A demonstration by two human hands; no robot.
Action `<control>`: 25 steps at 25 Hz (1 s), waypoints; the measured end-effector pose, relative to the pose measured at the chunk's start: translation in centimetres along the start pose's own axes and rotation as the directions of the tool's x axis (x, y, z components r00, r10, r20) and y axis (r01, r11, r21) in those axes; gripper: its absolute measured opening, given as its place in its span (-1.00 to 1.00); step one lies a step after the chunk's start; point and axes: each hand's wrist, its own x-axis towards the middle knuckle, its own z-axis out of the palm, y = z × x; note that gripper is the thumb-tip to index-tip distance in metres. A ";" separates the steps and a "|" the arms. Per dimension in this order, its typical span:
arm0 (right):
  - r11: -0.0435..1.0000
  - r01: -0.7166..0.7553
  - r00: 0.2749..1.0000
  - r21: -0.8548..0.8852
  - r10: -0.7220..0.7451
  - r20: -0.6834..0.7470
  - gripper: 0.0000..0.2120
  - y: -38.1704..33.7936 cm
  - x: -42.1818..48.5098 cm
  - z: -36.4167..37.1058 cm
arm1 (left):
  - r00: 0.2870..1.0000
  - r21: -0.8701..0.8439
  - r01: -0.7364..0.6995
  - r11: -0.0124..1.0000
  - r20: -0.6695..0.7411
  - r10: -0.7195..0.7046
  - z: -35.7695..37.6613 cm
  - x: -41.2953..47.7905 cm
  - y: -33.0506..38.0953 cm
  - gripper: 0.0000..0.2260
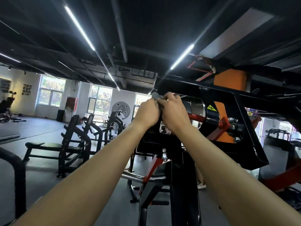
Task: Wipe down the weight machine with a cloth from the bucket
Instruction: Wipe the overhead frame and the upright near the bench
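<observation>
The weight machine [228, 101] is a black frame with red and orange parts, rising in front of me at centre right. Both my arms reach up to its upper left corner. My left hand [147, 114] and my right hand [174, 111] are curled side by side around a small grey cloth [157, 95], which pokes out above the fingers against the black frame. Most of the cloth is hidden inside the hands. No bucket is in view.
Black benches and racks [71, 144] stand in rows on the grey floor to the left. A thick black padded bar [17, 168] curves at the near left. A person stands far back by the windows [118, 121]. A chrome bar [132, 176] juts out low on the machine.
</observation>
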 end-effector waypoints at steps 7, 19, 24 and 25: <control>0.997 0.040 0.999 0.062 -0.041 0.017 -0.52 2.9 1.9 0.6 | 0.982 0.148 -0.172 0.974 -0.050 0.181 1.2 2.7 0.4 -0.65; 0.987 -0.127 0.972 0.102 0.104 0.209 -0.27 7.0 9.5 2.2 | 0.995 0.041 0.090 0.995 0.035 -0.091 3.0 13.3 1.7 -0.64; 0.974 -0.080 0.993 0.212 0.059 0.103 -0.43 7.1 8.1 2.0 | 0.999 0.169 0.038 0.985 -0.023 -0.035 2.7 11.5 1.4 -0.66; 0.981 -0.049 0.995 0.190 0.031 0.094 -0.45 7.0 7.5 1.8 | 0.999 0.203 0.038 0.978 -0.002 -0.039 2.7 11.0 1.2 -0.67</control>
